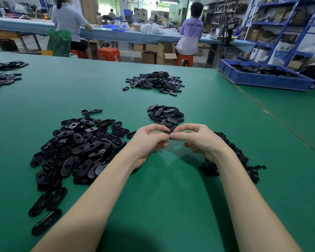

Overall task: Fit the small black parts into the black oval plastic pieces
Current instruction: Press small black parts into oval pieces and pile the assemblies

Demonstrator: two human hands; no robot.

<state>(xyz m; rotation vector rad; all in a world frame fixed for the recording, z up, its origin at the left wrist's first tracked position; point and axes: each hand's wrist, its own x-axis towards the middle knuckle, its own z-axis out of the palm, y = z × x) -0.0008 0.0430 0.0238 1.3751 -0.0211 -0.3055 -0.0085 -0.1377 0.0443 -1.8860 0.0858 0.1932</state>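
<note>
- Above the table's [153, 206] near edge, left hand [149, 140] and right hand [195, 139] pinch one oval piece [167, 132] between curled fingertips, likely pressing an insert home.
- Empty ovals [76, 146] heaped left, small parts [231, 151] right, within reach; a likely finished pile [165, 114] lies just beyond.

Above the green desk [162, 188], the left hand [149, 140] and right hand [196, 139] pinch one black oval plastic piece [167, 132] between their fingertips. A big pile of oval pieces [76, 146] lies left, small black parts [231, 157] right.
</note>
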